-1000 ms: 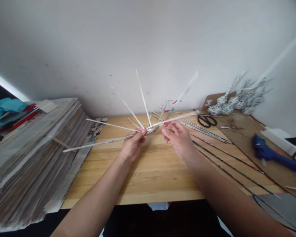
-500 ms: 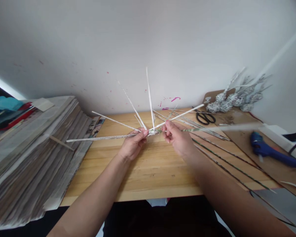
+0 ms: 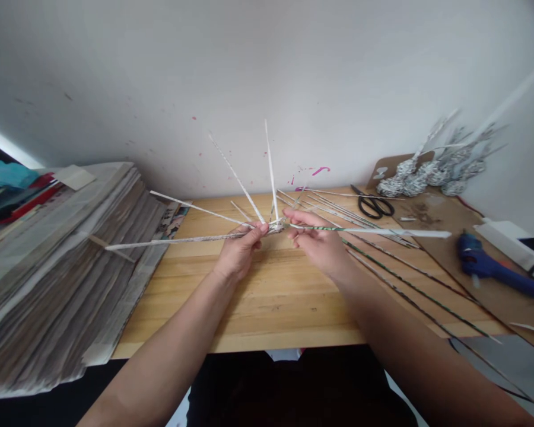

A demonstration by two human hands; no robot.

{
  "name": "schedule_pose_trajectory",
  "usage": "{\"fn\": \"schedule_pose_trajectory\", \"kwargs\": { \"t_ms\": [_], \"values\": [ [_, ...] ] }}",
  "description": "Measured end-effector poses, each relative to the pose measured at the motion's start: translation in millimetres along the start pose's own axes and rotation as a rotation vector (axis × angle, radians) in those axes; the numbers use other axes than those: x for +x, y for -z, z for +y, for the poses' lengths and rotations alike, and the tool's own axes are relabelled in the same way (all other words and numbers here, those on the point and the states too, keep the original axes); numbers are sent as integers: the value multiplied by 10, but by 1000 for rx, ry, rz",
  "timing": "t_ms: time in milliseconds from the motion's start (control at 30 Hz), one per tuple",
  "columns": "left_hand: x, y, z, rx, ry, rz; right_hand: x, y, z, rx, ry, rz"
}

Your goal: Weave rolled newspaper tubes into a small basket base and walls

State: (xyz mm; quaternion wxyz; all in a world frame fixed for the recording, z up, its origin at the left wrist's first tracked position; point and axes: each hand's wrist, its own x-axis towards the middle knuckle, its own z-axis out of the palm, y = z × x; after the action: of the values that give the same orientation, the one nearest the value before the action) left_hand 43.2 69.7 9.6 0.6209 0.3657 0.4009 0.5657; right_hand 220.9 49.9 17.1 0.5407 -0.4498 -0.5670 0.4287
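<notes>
My left hand (image 3: 244,243) is closed on the small woven centre (image 3: 276,226) of a piece made of rolled paper tubes, thumb on top. White spokes fan out from it: one upright (image 3: 270,172), one leaning left (image 3: 235,175), and others reaching left, such as a long tube (image 3: 173,241). At the right side of the centre is my right hand (image 3: 314,237), its fingers loosely curled around a green-and-white paper tube (image 3: 360,230). That tube runs out to the right over the hand. The fingers partly hide where it meets the weave.
Several loose paper tubes (image 3: 400,279) lie on the wooden table (image 3: 267,314) at right. Scissors (image 3: 374,204), a blue glue gun (image 3: 493,267) and bundled paper-tube pieces (image 3: 409,178) are farther right. A tall newspaper stack (image 3: 71,279) stands at left.
My right hand has let go of the white spoke that pointed up to the right and its fingers have loosened. The green-and-white tube, blurred before, now extends steadily rightward.
</notes>
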Motion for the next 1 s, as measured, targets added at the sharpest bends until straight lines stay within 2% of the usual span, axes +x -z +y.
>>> {"fn": "schedule_pose_trajectory", "kwargs": {
  "t_ms": [167,267,367,567,700,867,1000],
  "values": [
    [15,33,13,-21,22,-25,11,48,41,-182,175,4],
    [31,63,39,-39,77,-44,21,69,47,-174,232,-31],
    [38,75,68,-80,149,-31,18,59,49,-152,228,-55],
    [21,46,100,-188,310,-63,13,30,75,-198,163,41],
    [31,53,117,-235,326,-56,-9,7,63,-226,153,-6],
    [55,75,131,-265,312,-26,-43,-31,52,-151,189,-37],
    [52,79,135,-249,289,-31,-27,-16,52,-125,128,-50]
  ]
}}
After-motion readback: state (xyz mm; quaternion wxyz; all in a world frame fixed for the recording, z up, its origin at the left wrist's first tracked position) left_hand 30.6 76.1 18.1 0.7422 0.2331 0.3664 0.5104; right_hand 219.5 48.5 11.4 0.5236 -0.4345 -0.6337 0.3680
